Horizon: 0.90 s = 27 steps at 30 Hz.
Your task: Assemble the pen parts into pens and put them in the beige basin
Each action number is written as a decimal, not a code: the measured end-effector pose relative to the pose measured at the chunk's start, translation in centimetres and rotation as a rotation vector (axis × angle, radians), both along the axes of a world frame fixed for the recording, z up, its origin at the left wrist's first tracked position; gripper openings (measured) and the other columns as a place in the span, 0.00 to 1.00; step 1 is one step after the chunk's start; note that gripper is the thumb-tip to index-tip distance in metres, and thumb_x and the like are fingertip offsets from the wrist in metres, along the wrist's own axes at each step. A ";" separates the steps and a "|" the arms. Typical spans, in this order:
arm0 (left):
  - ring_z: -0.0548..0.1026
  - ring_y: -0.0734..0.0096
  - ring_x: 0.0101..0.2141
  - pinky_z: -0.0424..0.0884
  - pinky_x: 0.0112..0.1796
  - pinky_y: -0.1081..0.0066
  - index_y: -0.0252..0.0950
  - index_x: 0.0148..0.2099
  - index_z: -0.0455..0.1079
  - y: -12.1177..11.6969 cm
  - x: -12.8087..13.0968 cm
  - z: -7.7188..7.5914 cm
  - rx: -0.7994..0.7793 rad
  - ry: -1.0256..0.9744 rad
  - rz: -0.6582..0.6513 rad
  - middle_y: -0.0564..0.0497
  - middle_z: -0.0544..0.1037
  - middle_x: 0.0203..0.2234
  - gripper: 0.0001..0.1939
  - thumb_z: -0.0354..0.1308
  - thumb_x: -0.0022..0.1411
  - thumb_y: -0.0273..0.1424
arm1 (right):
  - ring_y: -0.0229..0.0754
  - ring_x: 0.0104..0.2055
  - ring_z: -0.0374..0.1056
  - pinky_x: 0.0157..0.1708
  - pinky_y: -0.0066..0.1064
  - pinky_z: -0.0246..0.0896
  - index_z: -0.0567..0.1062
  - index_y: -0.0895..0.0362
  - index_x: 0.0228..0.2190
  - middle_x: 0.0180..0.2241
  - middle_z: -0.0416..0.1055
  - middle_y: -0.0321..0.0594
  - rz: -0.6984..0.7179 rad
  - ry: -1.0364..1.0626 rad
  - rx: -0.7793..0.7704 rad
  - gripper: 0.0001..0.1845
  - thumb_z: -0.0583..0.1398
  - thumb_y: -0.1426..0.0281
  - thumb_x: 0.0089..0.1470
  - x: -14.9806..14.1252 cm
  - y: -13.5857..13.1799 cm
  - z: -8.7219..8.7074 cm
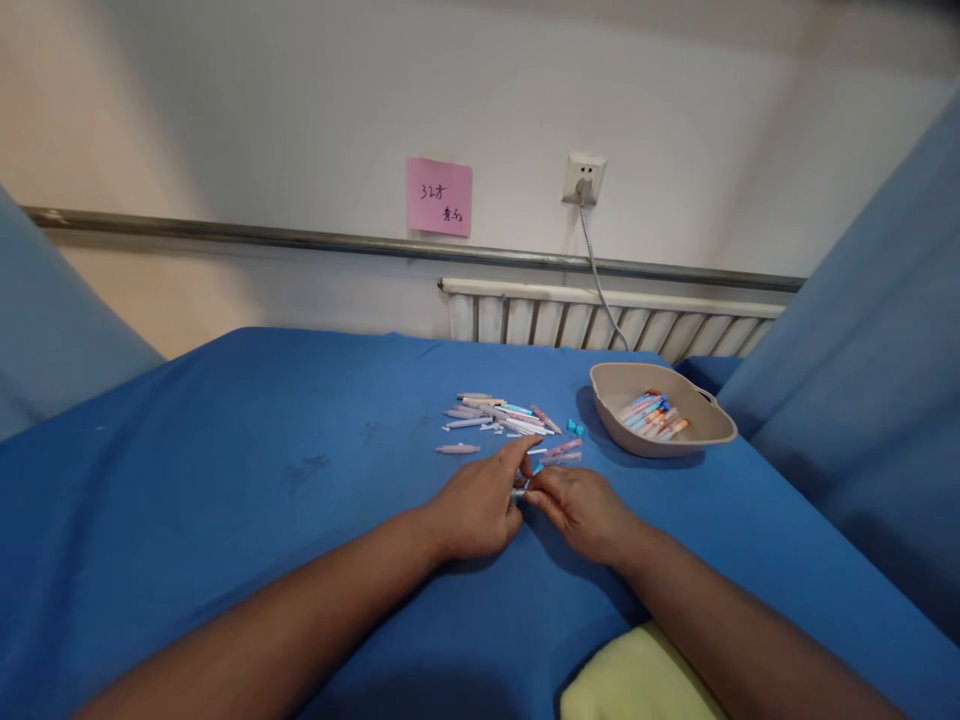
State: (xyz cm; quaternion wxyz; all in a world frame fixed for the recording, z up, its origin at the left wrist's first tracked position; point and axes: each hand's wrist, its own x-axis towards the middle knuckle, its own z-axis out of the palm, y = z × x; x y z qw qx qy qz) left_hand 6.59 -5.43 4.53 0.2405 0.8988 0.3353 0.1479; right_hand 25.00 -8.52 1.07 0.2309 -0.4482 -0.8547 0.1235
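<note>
My left hand (480, 508) and my right hand (589, 512) meet over the blue cloth, both closed. Between their fingertips shows a small, pale pen piece (518, 493), mostly covered by the fingers. My left hand grips it from the left, while the right thumb and fingers pinch its right end. Just beyond the hands lie pink-patterned pen barrels (564, 449) and small teal pieces (575, 427). Farther back is a loose pile of pale pen parts (499, 412), with white tubes among them. One pale barrel (458, 449) rests apart at the pile's near left.
A beige basket (641, 441) holding several coloured pens (654, 415) stands at the right. Blue cloth (300, 540) covers the surface. A yellow-green cloth item (637, 680) lies at the near edge. Behind are a radiator (547, 322), a metal rail (315, 238) and a plugged cable (596, 265).
</note>
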 end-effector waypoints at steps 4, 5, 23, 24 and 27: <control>0.70 0.60 0.42 0.65 0.44 0.64 0.38 0.63 0.45 0.2 -0.1 -0.2 -0.014 -0.052 0.006 0.46 0.69 0.48 0.42 0.51 0.45 0.21 | 0.42 0.35 0.67 0.33 0.30 0.57 0.64 0.57 0.39 0.35 0.71 0.41 -0.050 0.043 0.007 0.08 0.55 0.69 0.57 -0.2 -0.3 0.2; 0.70 0.60 0.42 0.65 0.44 0.64 0.38 0.63 0.45 0.3 0.0 -0.2 -0.026 -0.068 0.006 0.46 0.69 0.48 0.42 0.51 0.45 0.20 | 0.42 0.35 0.67 0.33 0.30 0.57 0.63 0.57 0.38 0.35 0.70 0.41 -0.054 0.039 0.023 0.07 0.55 0.70 0.56 -0.2 -0.3 0.3; 0.68 0.76 0.20 0.61 0.20 0.78 0.34 0.34 0.64 3.2 -0.4 -1.5 -0.634 -0.412 0.126 0.54 0.72 0.22 0.17 0.64 0.48 0.40 | 0.40 0.32 0.66 0.32 0.29 0.55 0.69 0.56 0.32 0.29 0.71 0.39 -0.160 0.013 0.026 0.11 0.49 0.67 0.62 0.5 0.7 -0.3; 0.69 0.76 0.20 0.62 0.20 0.77 0.34 0.36 0.64 3.2 -0.3 -1.5 -0.672 -0.429 0.125 0.53 0.73 0.24 0.19 0.64 0.48 0.41 | 0.39 0.31 0.66 0.32 0.29 0.55 0.69 0.56 0.31 0.29 0.71 0.39 -0.156 0.034 0.006 0.12 0.48 0.67 0.62 0.6 0.8 -0.4; 0.67 0.79 0.17 0.61 0.18 0.77 0.33 0.38 0.65 3.3 -0.4 -1.2 -0.720 -0.379 0.137 0.52 0.73 0.24 0.20 0.56 0.54 0.47 | 0.39 0.31 0.66 0.32 0.28 0.55 0.69 0.55 0.30 0.28 0.71 0.38 -0.146 0.083 -0.018 0.14 0.48 0.67 0.62 0.5 0.8 -0.5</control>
